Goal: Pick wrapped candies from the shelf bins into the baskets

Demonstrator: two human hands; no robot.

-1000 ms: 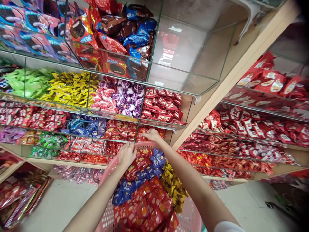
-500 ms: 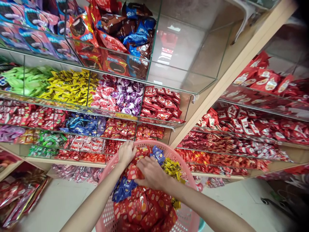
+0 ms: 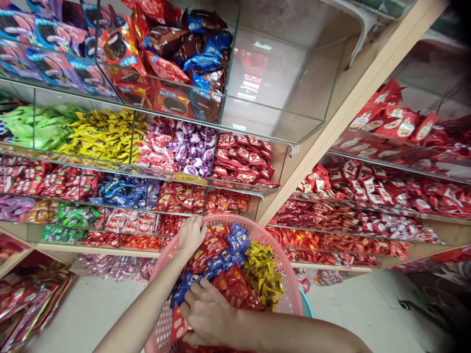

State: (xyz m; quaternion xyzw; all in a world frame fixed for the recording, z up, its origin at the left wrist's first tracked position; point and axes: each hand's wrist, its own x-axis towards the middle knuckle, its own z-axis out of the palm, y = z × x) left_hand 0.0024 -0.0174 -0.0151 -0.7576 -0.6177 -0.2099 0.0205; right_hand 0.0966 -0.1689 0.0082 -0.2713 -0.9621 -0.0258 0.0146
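A pink perforated basket [image 3: 290, 279] holds red packets [image 3: 231, 284], blue packets [image 3: 221, 260] and yellow packets [image 3: 263, 274]. My left hand [image 3: 192, 235] is closed over the basket's upper left rim, its fingers curled on the edge. Inside the basket, my right hand [image 3: 208, 311] lies on the red and blue packets in the lower left part, fingers bent down among them. Its fingertips partly sink between packets, so what they grip, if anything, is hidden.
Glass-fronted shelves of wrapped sweets rise ahead, with yellow sweets [image 3: 106, 137] and purple sweets [image 3: 195, 147]. A wooden post [image 3: 316, 152] slants beyond the basket. A teal container [image 3: 305, 304] shows beneath the basket. Red packages [image 3: 29, 294] stand at the lower left.
My right hand has moved down and left across the packets, uncovering blue and yellow ones. My left hand stays on the rim.
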